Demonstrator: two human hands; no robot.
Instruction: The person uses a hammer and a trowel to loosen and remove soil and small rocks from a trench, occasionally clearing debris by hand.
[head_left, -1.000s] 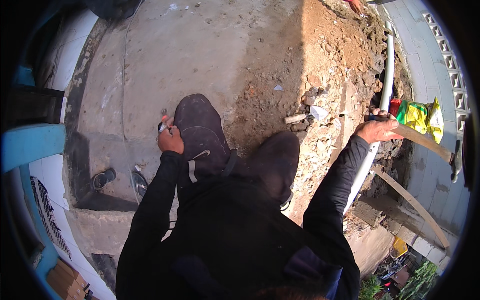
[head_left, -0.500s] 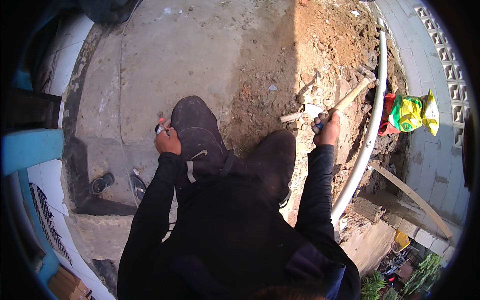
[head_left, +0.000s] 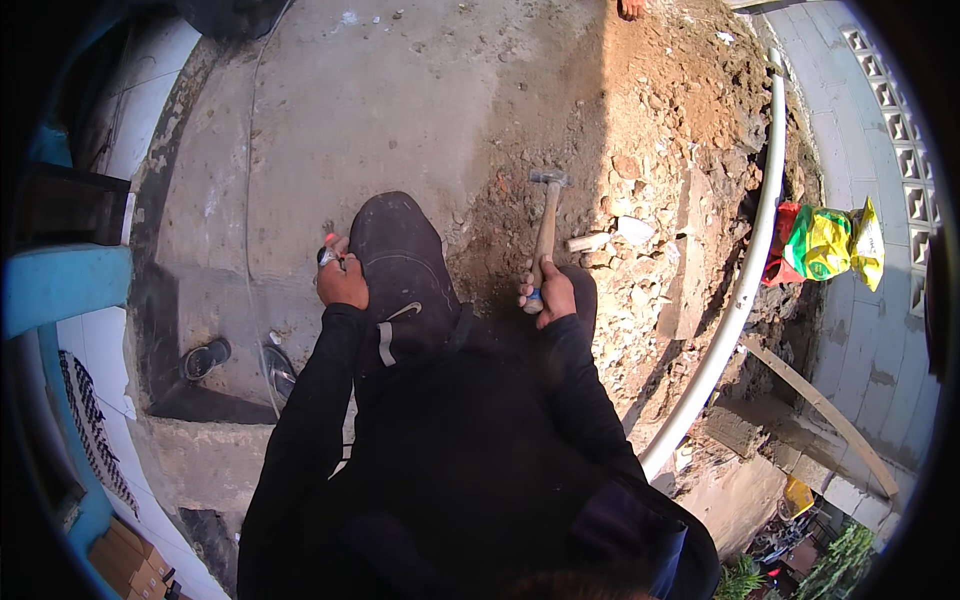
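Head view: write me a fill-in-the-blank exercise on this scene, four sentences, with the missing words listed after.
1. The right hand grips the wooden handle of a ____.
2. The left hand is beside the person's ____ knee.
3. The long curved pipe is ____ in colour.
4. In the picture, the green-and-yellow bag lies to the ____ of that pipe.

Missing words: hammer; left; white; right.

Grey conc. floor (head_left: 390, 120) sits in shade, sunlit dirt (head_left: 665, 105) alongside! Pale blk wall (head_left: 840, 150) w/ vent blks (head_left: 897, 121) far R, blue beam (head_left: 65, 288) far L.
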